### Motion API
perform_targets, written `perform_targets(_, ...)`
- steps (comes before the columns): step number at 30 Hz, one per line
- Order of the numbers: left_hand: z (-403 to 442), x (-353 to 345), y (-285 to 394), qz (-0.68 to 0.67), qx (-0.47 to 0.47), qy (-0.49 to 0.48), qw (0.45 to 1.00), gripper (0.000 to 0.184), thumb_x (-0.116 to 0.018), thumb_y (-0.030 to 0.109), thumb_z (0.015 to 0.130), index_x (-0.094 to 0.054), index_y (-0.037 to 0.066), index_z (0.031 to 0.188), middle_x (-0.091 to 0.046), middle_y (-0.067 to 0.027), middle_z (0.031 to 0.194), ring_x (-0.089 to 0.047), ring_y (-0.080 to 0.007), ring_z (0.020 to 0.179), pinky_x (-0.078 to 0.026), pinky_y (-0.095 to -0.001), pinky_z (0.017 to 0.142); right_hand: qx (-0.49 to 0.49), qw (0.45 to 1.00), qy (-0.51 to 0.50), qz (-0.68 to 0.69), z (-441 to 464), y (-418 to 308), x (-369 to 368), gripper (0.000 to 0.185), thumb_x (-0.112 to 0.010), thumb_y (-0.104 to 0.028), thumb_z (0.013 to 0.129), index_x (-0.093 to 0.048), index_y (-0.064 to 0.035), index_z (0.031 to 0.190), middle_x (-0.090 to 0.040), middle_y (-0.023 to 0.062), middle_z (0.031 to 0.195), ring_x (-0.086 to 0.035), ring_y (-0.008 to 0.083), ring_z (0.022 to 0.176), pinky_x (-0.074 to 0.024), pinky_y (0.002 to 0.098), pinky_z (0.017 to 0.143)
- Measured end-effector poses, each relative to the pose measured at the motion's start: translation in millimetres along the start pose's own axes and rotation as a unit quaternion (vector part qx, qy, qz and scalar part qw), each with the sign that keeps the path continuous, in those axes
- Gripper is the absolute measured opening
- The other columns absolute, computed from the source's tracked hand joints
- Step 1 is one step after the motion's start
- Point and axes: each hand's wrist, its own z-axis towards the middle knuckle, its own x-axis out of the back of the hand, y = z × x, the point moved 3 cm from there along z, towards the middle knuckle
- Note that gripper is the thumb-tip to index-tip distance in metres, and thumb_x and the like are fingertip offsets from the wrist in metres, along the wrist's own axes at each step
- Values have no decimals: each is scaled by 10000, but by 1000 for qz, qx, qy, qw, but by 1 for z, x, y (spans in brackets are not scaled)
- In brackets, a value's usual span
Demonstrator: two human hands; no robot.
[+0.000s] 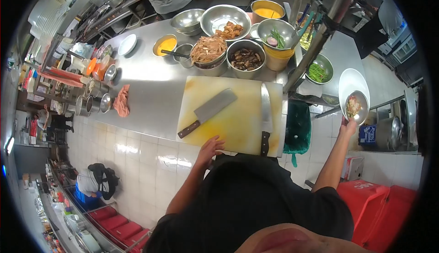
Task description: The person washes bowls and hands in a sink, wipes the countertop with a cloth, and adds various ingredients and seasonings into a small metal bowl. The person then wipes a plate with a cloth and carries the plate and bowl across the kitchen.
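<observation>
My left hand (pixel 211 148) holds nothing, its fingers apart, at the front edge of the cutting board (pixel 228 136). On the board lie a cleaver (pixel 215 106) with a brown handle and a long knife (pixel 266 115) with a black handle. Far to the right, my right hand (pixel 349 126) grips a small metal bowl (pixel 361 112) of chopped food from below. That bowl is over the lower part of a white oval plate (pixel 351 80).
Behind the board stand a pot of dark pieces (pixel 246 59), sliced meat (pixel 208 49) and a bowl of green beans (pixel 318 71). A metal post (pixel 315 42) rises right of the board. A pink cloth (pixel 121 101) lies left. Other people stand farther off.
</observation>
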Motion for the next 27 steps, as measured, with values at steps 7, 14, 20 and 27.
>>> perform_targets(7,-5,37,-7,-11,28,-4,1000,437,-401,303,1000,-419,33,1343,-605,-124,1156,-605,-176,913,-486,-304,773,-9,997,-68,-24,-41,-6,48,360,-493,41,780,-508,44,1139,-610,143,1004,-642,254,783,-554,324,645)
perform_targets(14,-13,81,14,30,44,-7,999,404,-418,289,985,-450,34,1297,-624,-123,1084,-599,-201,925,-479,-330,786,-35,990,-82,-108,-135,-27,71,354,-518,14,775,-510,47,1127,-613,134,1025,-642,246,848,-553,361,671)
perform_targets(20,-24,140,2,-17,48,-10,999,417,-479,341,954,-535,10,1202,-635,-134,1052,-608,-222,925,-486,-338,788,-74,972,-155,-162,-263,-21,49,471,-526,9,743,-477,73,1207,-595,164,1124,-614,280,988,-520,391,851)
perform_targets(27,-50,263,-68,-75,76,94,990,372,-529,316,920,-555,32,1159,-640,-135,1032,-624,-226,864,-504,-343,736,-174,901,-335,-216,-393,65,-19,463,-557,-6,705,-520,104,1154,-604,169,1110,-612,287,1003,-482,404,904)
